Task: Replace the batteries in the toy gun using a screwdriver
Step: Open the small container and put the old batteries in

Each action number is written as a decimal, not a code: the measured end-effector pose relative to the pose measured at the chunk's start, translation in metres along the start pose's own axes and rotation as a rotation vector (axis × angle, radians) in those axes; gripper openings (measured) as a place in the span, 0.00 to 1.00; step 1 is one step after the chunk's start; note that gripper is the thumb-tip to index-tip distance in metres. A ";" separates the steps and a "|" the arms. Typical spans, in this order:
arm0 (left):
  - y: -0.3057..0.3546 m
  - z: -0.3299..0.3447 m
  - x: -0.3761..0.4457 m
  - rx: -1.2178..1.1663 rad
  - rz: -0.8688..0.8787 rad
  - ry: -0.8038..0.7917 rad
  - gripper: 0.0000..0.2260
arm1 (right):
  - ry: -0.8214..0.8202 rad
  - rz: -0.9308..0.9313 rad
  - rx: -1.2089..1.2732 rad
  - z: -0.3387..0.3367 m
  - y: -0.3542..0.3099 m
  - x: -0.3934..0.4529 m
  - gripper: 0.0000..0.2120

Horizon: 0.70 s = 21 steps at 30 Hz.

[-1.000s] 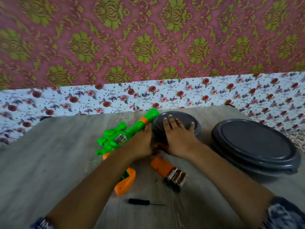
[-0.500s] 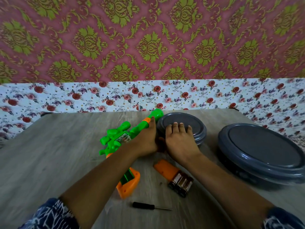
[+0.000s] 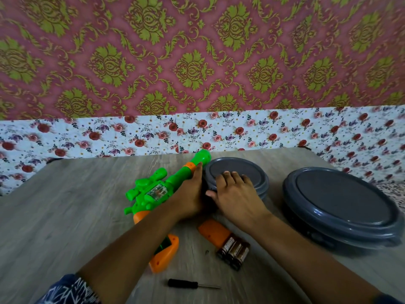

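Small grey container (image 3: 237, 172) near desk (image 3: 65, 216) far edge is gripped by both hands: left hand (image 3: 190, 194) at its side, right hand (image 3: 236, 194) fingers spread narrow over lid.

Both hands (image 3: 237, 198) gripping small grey lidded container (image 3: 245, 172), toy gun (image 3: 157, 191), batteries (image 3: 233, 253), screwdriver (image 3: 183, 283) nearby

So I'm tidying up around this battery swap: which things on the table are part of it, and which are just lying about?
Part of the job:
toy gun
orange cover
batteries
screwdriver
small grey tub, both hands on it

Lying about, as far as I can tell:
large grey tub
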<state>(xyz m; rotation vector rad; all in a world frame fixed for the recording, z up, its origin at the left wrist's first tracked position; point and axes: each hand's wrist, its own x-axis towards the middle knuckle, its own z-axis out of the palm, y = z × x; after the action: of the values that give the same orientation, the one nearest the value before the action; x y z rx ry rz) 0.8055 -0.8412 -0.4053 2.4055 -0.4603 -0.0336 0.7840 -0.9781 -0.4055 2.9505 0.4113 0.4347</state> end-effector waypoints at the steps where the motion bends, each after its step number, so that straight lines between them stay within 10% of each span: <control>1: -0.001 0.000 0.001 -0.009 0.007 -0.001 0.46 | 0.006 -0.001 0.001 -0.003 0.000 0.002 0.28; 21: -0.002 0.006 0.001 -0.027 -0.006 0.028 0.46 | -0.067 0.065 0.339 -0.026 0.069 0.008 0.19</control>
<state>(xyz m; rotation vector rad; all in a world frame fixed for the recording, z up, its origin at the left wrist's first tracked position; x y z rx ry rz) 0.8068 -0.8436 -0.4113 2.3780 -0.4372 -0.0086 0.8007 -1.0392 -0.3673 3.3031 0.4190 0.2968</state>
